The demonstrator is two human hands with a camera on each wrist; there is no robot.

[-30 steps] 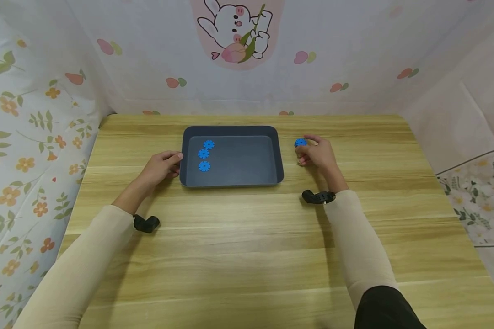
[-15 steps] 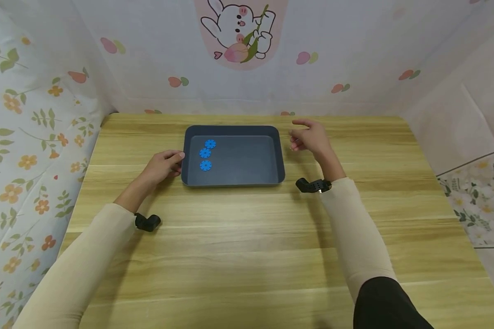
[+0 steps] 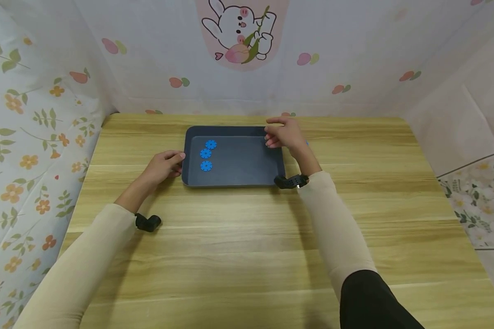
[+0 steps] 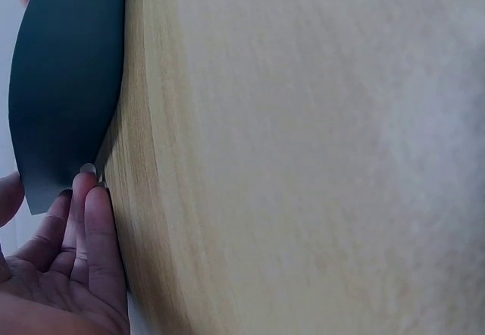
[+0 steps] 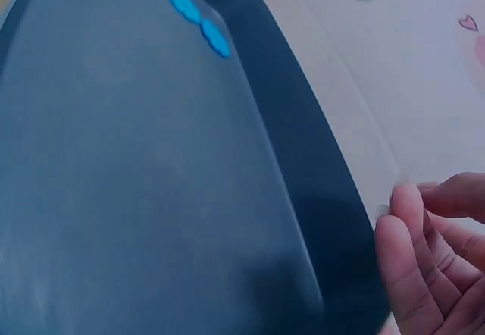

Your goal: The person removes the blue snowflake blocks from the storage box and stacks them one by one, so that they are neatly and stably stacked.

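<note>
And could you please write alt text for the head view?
A person's right hand hovers over the right end of a dark tray; the left hand holds its left edge. Three blue discs lie inside, at left.

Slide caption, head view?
Left hand holds a dark-grey rectangular tray containing three flat blue notched discs; right hand hovers at its far right corner.

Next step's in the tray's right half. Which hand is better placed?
Right, I'd judge: the right hand hangs by the far right corner of the tray, while the left hand holds its left edge. The right's load, if any, is hidden.
</note>
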